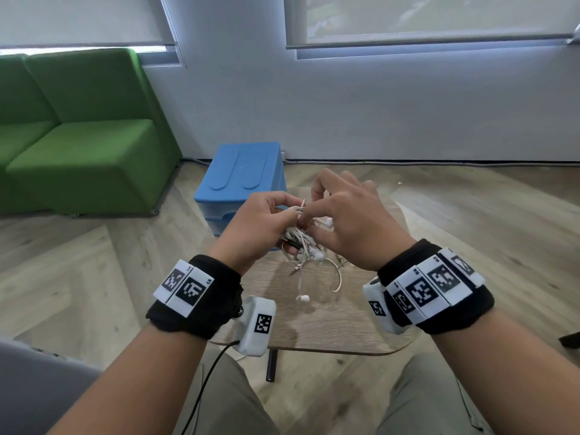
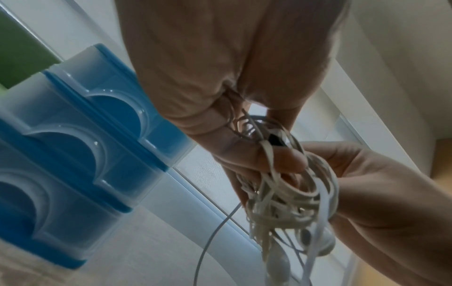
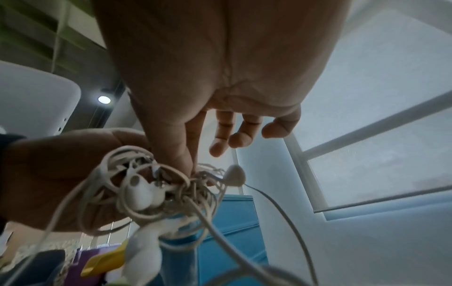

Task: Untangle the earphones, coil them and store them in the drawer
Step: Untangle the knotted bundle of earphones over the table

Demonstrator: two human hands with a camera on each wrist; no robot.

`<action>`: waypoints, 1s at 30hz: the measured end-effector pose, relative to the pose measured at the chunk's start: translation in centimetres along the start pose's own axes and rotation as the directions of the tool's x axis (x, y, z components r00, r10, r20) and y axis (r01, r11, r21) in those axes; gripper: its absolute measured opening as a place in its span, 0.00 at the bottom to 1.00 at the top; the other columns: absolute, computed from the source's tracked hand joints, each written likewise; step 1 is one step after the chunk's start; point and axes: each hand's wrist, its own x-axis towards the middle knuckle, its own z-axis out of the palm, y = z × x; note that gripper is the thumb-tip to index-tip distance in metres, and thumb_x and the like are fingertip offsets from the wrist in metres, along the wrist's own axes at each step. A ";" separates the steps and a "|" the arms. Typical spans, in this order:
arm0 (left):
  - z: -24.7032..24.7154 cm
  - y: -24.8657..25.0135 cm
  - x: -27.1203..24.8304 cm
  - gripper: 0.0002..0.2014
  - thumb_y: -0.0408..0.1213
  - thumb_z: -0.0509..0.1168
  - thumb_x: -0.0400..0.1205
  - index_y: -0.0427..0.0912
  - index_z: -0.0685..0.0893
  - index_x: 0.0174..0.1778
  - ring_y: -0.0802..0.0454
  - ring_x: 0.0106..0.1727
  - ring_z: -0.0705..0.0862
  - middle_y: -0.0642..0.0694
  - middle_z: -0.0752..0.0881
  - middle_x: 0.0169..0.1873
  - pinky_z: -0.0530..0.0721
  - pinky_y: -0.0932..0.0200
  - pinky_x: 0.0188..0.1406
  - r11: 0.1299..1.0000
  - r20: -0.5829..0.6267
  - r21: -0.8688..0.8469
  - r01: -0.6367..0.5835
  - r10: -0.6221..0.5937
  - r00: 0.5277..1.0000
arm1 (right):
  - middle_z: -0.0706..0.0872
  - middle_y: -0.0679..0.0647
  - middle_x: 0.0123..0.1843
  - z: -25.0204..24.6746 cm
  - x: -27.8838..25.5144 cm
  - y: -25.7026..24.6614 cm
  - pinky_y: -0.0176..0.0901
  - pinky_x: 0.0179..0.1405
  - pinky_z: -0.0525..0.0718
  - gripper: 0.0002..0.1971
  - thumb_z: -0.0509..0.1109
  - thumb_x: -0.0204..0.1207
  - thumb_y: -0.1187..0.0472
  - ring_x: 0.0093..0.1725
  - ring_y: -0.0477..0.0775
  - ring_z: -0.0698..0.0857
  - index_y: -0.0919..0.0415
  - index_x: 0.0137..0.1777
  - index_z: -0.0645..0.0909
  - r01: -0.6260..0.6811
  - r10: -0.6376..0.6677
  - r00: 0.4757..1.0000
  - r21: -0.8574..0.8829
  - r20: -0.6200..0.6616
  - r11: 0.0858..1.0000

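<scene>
You hold the earphones [image 1: 301, 240] up in the air with both hands, above the small wooden table [image 1: 329, 324]. They are a white knot of wire, bunched up like a ball. The knot has no clear long side, but loose ends hang straight down from it. One earbud [image 1: 303, 298] dangles lowest, pointing at the table. A loop of wire [image 1: 337, 277] sags beside it.

Your left hand [image 1: 260, 227] wraps its curled fingers around the bunch, with the thumb pressing wires on top. In the left wrist view, the wires [image 2: 288, 195] are looped around your fingers [image 2: 281, 160].

Your right hand [image 1: 348, 215] pinches a bit of wire at the top of the knot with its thumb and first finger. The other three fingers [image 3: 240, 133] stick out loose and hold nothing.

The blue drawer box [image 1: 244, 177] sits at the far end of the table, just past your hands. Its drawers look closed. A green sofa [image 1: 78, 133] stands to the left, by the wall.
</scene>
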 end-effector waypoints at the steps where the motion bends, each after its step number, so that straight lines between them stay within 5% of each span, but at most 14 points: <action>1: 0.1 -0.1 0.0 0.05 0.29 0.69 0.87 0.34 0.89 0.55 0.42 0.34 0.88 0.32 0.93 0.39 0.86 0.60 0.24 1.000 0.005 0.003 0.002 -0.002 1.000 | 0.73 0.43 0.50 0.0 0.0 -0.1 0.56 0.50 0.71 0.01 0.77 0.77 0.47 0.52 0.50 0.72 0.40 0.46 0.90 0.017 -0.017 1.000 -0.052 -0.002 0.999; 4: 0.3 -0.2 0.0 0.06 0.31 0.71 0.86 0.36 0.89 0.58 0.44 0.35 0.88 0.34 0.93 0.41 0.86 0.58 0.26 1.000 0.011 0.003 -0.002 0.002 1.000 | 0.76 0.45 0.51 0.3 -0.1 0.1 0.54 0.48 0.71 0.02 0.75 0.78 0.51 0.51 0.52 0.74 0.45 0.45 0.87 0.054 -0.054 0.999 -0.103 -0.005 0.993; 6: 0.3 -0.1 0.0 0.06 0.34 0.72 0.85 0.39 0.89 0.57 0.46 0.36 0.87 0.37 0.92 0.41 0.85 0.59 0.26 1.000 0.016 0.015 0.009 -0.009 1.000 | 0.75 0.45 0.50 0.5 -0.3 0.5 0.54 0.49 0.75 0.01 0.73 0.79 0.54 0.50 0.50 0.74 0.47 0.46 0.85 0.031 -0.031 1.000 0.025 -0.003 0.999; 11: -0.3 0.0 0.1 0.06 0.32 0.70 0.84 0.44 0.92 0.53 0.47 0.38 0.85 0.41 0.90 0.41 0.82 0.60 0.24 0.995 0.015 0.066 0.068 -0.069 0.997 | 0.74 0.43 0.48 0.3 -0.6 0.6 0.28 0.45 0.73 0.05 0.74 0.81 0.62 0.44 0.42 0.76 0.52 0.46 0.83 -0.108 0.107 0.994 0.424 0.026 0.899; 14: -0.4 0.0 0.1 0.06 0.32 0.70 0.84 0.44 0.92 0.51 0.45 0.38 0.85 0.39 0.90 0.40 0.81 0.59 0.24 0.993 0.006 0.096 0.074 -0.075 0.997 | 0.76 0.46 0.50 -0.1 -0.5 0.4 0.34 0.43 0.78 0.05 0.69 0.84 0.64 0.41 0.50 0.78 0.55 0.46 0.81 -0.191 0.170 0.981 0.558 0.091 0.808; 16: -0.5 -0.2 0.1 0.06 0.32 0.70 0.84 0.44 0.92 0.51 0.42 0.38 0.84 0.34 0.91 0.40 0.80 0.59 0.24 0.991 -0.009 0.118 0.061 -0.061 0.998 | 0.77 0.48 0.48 -0.4 -0.6 0.5 0.31 0.40 0.76 0.05 0.66 0.84 0.62 0.38 0.43 0.77 0.59 0.46 0.80 -0.236 0.218 0.969 0.691 0.115 0.683; 21: -0.6 -0.7 0.2 0.11 0.30 0.66 0.84 0.50 0.90 0.54 0.51 0.29 0.78 0.47 0.86 0.29 0.79 0.59 0.22 0.973 -0.064 0.233 0.009 0.006 0.998 | 0.83 0.51 0.46 -1.0 -0.4 1.4 0.40 0.38 0.73 0.04 0.63 0.79 0.58 0.42 0.46 0.77 0.55 0.48 0.78 -0.254 0.296 0.945 0.885 0.140 0.391; 26: -0.2 -0.9 0.4 0.20 0.30 0.62 0.85 0.62 0.86 0.62 0.57 0.22 0.65 0.56 0.72 0.22 0.68 0.62 0.21 0.940 -0.004 0.328 -0.089 0.096 0.995 | 0.86 0.54 0.45 -1.1 -0.4 1.8 0.42 0.34 0.73 0.08 0.59 0.90 0.67 0.37 0.50 0.78 0.57 0.51 0.75 -0.201 0.330 0.941 0.907 0.074 0.369; 30: 0.1 -1.0 0.4 0.21 0.28 0.57 0.87 0.58 0.89 0.58 0.61 0.19 0.65 0.60 0.72 0.17 0.66 0.64 0.21 0.920 -0.012 0.382 -0.086 0.098 0.995 | 0.77 0.52 0.39 -1.2 -0.2 1.8 0.42 0.31 0.71 0.09 0.57 0.91 0.68 0.30 0.48 0.73 0.55 0.52 0.72 -0.161 0.372 0.928 0.932 0.030 0.325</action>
